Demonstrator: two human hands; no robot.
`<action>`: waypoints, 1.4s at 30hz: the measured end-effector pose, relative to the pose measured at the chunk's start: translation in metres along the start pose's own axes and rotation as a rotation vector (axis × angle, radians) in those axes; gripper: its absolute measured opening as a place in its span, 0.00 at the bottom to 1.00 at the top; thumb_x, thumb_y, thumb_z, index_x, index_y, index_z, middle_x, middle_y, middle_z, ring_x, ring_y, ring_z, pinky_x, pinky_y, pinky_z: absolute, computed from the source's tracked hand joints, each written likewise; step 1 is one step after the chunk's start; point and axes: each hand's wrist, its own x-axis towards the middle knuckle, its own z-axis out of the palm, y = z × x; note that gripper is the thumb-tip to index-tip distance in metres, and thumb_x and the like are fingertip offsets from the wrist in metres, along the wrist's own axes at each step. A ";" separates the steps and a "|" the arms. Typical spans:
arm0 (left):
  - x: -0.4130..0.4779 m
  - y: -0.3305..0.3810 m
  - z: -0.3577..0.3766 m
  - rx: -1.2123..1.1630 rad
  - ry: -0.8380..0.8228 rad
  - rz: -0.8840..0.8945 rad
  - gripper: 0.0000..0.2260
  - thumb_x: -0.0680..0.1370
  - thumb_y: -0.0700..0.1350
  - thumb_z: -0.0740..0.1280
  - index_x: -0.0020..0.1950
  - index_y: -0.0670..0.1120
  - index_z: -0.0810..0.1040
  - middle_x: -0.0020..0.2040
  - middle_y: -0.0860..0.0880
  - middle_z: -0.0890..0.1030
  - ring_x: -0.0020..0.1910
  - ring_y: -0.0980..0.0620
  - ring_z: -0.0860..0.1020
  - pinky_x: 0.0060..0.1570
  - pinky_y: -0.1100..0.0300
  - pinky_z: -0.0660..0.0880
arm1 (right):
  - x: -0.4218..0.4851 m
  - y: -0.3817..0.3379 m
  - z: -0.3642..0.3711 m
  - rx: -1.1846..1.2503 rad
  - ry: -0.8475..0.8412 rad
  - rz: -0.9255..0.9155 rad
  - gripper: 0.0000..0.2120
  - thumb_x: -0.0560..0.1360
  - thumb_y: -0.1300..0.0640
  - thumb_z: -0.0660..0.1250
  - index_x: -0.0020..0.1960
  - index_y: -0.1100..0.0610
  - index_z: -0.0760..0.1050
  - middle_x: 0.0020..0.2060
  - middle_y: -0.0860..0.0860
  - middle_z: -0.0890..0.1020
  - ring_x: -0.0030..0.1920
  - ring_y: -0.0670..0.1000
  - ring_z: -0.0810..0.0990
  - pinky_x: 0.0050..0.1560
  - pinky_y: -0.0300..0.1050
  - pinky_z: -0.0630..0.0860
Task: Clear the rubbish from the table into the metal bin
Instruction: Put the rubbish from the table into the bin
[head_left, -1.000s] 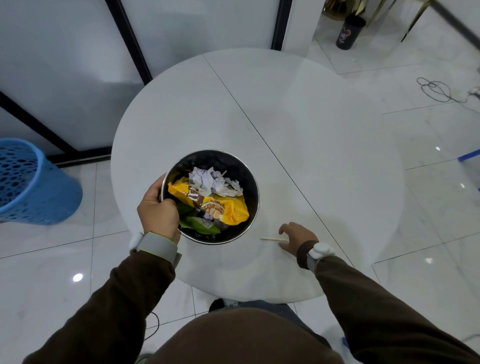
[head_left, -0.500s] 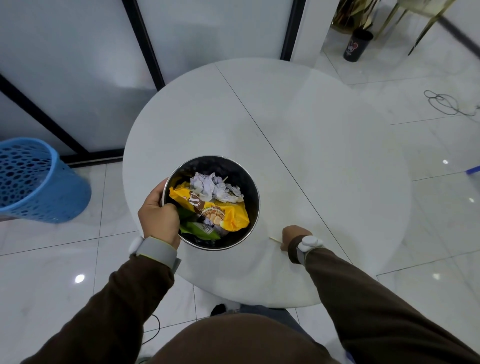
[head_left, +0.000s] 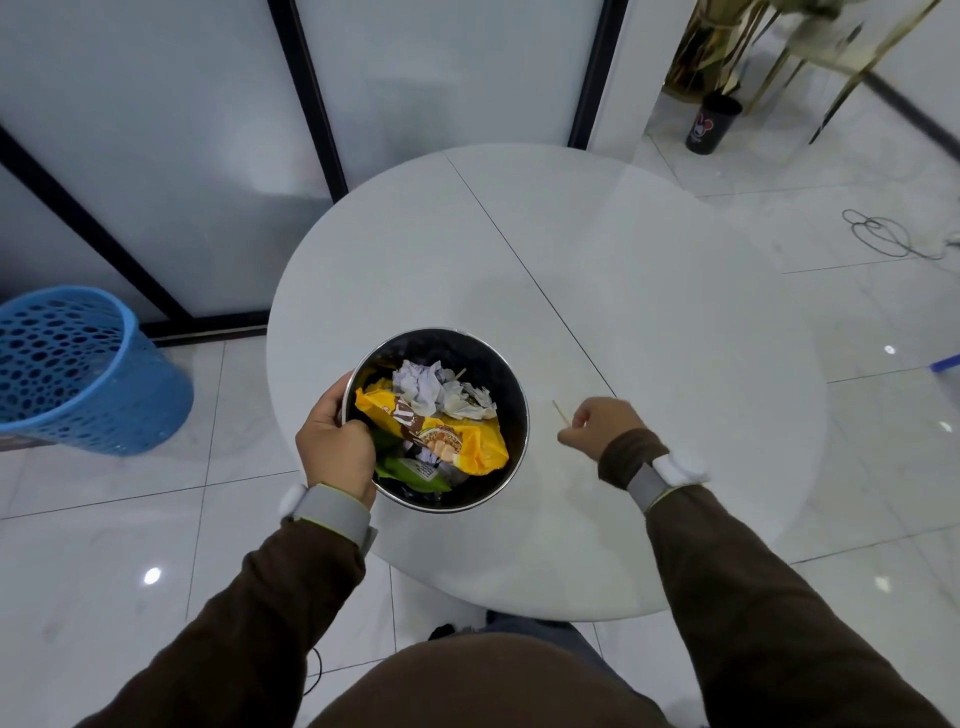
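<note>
Left hand (head_left: 335, 449) grips the metal bin (head_left: 496, 366) rim, right hand (head_left: 602, 427) pinches a thin stick (head_left: 560, 413); letters on the yellow wrapper (head_left: 480, 441) are unreadable.

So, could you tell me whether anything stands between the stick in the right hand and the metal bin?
Nothing visible does. The right hand pinches the stick beside the metal bin, with only bare table between; the left hand grips the opposite rim.
</note>
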 end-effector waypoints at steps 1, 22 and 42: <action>-0.003 0.001 -0.004 -0.013 -0.001 -0.003 0.32 0.72 0.23 0.56 0.63 0.52 0.84 0.57 0.51 0.85 0.58 0.50 0.81 0.55 0.52 0.82 | -0.008 -0.015 -0.013 0.037 0.046 -0.044 0.10 0.67 0.49 0.73 0.40 0.55 0.79 0.37 0.47 0.81 0.42 0.52 0.79 0.45 0.42 0.74; -0.047 0.000 -0.080 -0.100 0.028 -0.065 0.31 0.73 0.23 0.56 0.58 0.55 0.84 0.51 0.54 0.85 0.51 0.56 0.81 0.45 0.60 0.83 | -0.085 -0.151 0.011 0.036 -0.016 -0.713 0.14 0.77 0.54 0.67 0.63 0.50 0.78 0.61 0.48 0.79 0.61 0.49 0.76 0.64 0.47 0.74; -0.076 -0.032 -0.093 -0.184 0.250 -0.125 0.34 0.68 0.23 0.55 0.58 0.55 0.84 0.54 0.50 0.85 0.56 0.47 0.82 0.57 0.44 0.82 | -0.082 -0.111 0.056 0.279 -0.118 -0.334 0.09 0.81 0.58 0.61 0.61 0.57 0.71 0.54 0.57 0.81 0.54 0.59 0.78 0.51 0.43 0.68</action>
